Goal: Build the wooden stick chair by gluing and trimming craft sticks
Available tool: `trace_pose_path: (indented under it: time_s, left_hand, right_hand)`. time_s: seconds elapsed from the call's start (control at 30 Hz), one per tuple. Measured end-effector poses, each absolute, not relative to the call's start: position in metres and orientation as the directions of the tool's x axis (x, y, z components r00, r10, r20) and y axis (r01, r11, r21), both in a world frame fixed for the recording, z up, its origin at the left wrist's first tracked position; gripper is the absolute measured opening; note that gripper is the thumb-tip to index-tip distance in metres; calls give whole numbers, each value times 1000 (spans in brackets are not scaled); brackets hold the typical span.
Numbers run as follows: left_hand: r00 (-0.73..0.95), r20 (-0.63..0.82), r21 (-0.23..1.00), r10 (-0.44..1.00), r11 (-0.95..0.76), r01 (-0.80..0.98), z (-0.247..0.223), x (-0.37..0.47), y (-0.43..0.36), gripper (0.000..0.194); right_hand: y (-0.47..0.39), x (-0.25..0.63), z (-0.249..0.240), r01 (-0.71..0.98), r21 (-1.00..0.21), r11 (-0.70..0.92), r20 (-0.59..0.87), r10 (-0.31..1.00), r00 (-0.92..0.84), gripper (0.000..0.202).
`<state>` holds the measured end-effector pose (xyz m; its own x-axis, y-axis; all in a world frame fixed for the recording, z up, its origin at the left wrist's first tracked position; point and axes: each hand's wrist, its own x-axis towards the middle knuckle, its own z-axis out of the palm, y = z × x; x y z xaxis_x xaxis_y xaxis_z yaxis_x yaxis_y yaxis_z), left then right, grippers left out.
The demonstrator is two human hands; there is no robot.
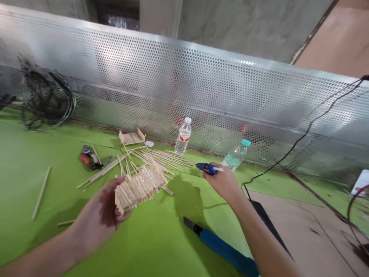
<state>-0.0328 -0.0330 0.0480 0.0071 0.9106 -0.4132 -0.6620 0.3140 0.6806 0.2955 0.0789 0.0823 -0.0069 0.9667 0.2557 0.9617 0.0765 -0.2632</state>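
My left hand (108, 206) is closed around one end of a small model built of wooden sticks (141, 186), its slatted side turned toward me. In my right hand (225, 182) is a blue hot glue gun (206, 168), nozzle pointing left, with a pale glue stick out of its back. Loose wooden sticks (161, 157) lie spread on the green surface behind the model. Farther back stands another stick piece (132, 138) with raised sides. A utility knife with a blue-wrapped handle (225, 246) lies below the right hand.
A clear water bottle (183, 137) and a green-capped bottle (236, 156) stand near the perforated metal panel (201, 88). A tape measure (88, 157) and a single stick (41, 193) lie left. Coiled wire (47, 100) leans far left; a black cable (302, 136) hangs right.
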Motion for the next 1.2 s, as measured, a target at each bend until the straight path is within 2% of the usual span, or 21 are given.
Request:
trace_pose_path:
  time_s: [0.1,0.23,0.4,0.53,0.63,0.73,0.87,0.93,1.03,1.1,1.2]
  left_hand:
    - [38,-405,709,913,341,-618,46,-27,-32,21]
    - [135,-444,675,886,430,-599,40,-20,-32,30]
    - [194,-395,667,898,426,-612,42,-18,-27,35]
    - [170,-407,659,898,417,-626,50,-22,-24,32]
    - [145,-375,653,916,372,-660,53,-25,-24,30]
    - [145,-346,658,927,350,-666,51,-25,-25,31]
    - [245,-370,673,896,440,-595,41,-20,-29,44]
    - [283,-367,703,886,463,-540,37,-17,-32,47]
    - [276,-346,803,897,435,-407,33,-13,-32,45]
    - [240,-321,891,916,379,-252,29,-11,-30,43]
    - [210,-150,988,966,154,-2,21,-8,-27,41]
  right_hand:
    - [87,301,67,983,-184,-25,239,968,69,22]
    - [103,299,54,993,-68,-93,177,979,104,32]
    - [138,289,56,996,24,-81,41,996,80,36]
    - [133,289,67,999,36,-10,23,1000,9,36]
    - [99,291,70,998,-4,69,47,996,-69,36]
    - [51,290,66,978,-106,178,76,982,-171,38]
    - [-9,286,57,915,-284,286,150,956,-253,42]
    - [-29,286,52,887,-326,327,164,944,-288,42]
    - [-44,293,46,877,-331,347,172,936,-306,39]
    - [-48,299,42,877,-353,327,199,942,-271,38]
    - [-51,301,40,853,-431,293,247,948,-201,36]
